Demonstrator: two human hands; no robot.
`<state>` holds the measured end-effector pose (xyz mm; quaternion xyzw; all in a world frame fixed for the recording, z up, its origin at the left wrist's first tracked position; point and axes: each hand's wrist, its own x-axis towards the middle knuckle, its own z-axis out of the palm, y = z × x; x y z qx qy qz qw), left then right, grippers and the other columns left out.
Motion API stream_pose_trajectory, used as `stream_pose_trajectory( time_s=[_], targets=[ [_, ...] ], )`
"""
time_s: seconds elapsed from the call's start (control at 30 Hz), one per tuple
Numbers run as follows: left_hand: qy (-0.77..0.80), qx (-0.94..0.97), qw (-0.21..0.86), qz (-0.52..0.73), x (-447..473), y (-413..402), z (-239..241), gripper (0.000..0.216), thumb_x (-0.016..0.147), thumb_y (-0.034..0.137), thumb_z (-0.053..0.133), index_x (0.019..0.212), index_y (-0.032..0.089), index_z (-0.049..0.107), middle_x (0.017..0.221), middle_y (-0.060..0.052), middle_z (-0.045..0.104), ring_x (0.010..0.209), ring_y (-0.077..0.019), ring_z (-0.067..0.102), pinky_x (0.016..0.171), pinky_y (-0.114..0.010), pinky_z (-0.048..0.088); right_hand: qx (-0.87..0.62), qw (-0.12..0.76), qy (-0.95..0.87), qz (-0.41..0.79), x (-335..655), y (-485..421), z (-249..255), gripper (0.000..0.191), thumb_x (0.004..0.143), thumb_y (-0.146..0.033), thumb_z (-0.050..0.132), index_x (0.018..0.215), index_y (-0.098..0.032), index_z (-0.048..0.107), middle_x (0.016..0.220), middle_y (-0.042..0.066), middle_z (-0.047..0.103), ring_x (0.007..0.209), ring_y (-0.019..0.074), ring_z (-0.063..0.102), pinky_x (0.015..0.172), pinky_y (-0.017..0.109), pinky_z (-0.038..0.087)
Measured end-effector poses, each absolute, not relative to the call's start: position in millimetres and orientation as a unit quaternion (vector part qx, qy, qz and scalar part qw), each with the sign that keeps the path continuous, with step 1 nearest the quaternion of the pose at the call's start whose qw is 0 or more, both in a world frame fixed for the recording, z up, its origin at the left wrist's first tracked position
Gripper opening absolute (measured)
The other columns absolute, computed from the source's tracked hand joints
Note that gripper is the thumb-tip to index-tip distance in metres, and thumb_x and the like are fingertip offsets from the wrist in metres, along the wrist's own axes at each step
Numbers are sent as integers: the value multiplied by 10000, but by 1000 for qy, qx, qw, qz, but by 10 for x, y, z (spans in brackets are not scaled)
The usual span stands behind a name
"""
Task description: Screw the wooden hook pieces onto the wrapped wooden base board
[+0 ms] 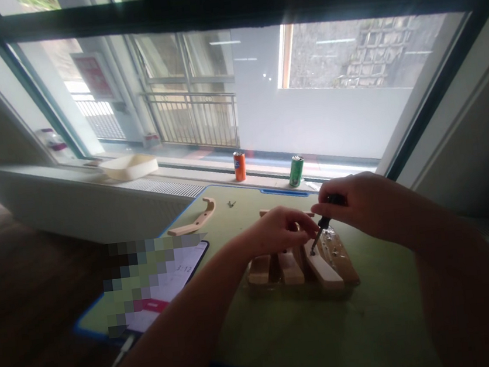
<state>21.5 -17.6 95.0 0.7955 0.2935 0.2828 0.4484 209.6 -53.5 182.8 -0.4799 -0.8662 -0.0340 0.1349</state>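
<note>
My right hand is closed around the dark handle of a screwdriver. Its shaft slants down, and the tip meets a dark screw in a pale curved wooden piece. My left hand has its fingers curled at the upper end of that piece, close by the screwdriver shaft; the exact contact is partly hidden. Two similar wooden pieces lie alongside to the left. All rest on a brown, shiny plastic-wrapped pack, with small dark bits of hardware on its right part.
A green table with blue edging bears a loose curved wooden piece, a few small screws and a phone with a cable. Orange can, green can and cream tray stand by the window.
</note>
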Motion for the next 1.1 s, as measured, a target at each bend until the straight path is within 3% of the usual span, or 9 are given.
stream_pose_trajectory(
  time_s=[0.23,0.77,1.1],
  targets=[
    [279,789,459,297,215,-207,982,203,741,160,566,923,125,650,794,-20,640,651,-68,549,575,-186,421,-475,123,-871,-36,2066,-566,1840,332,813,-502,464,728,-219,614,623,3,586,517,107,459,487,252,261],
    [266,789,475,284,232,-234,987,192,758,176,577,933,127,637,818,-23,635,716,-82,566,638,-201,442,-479,112,-869,-42,2053,-580,1852,339,817,-505,456,730,-216,610,614,-1,582,504,102,445,482,255,259],
    [258,785,484,288,231,-216,982,219,734,250,635,921,136,634,799,-10,620,677,-68,537,601,-193,409,-479,106,-870,-54,2046,-571,1828,322,826,-488,450,713,-226,599,605,-8,577,505,105,435,479,253,254]
  ],
)
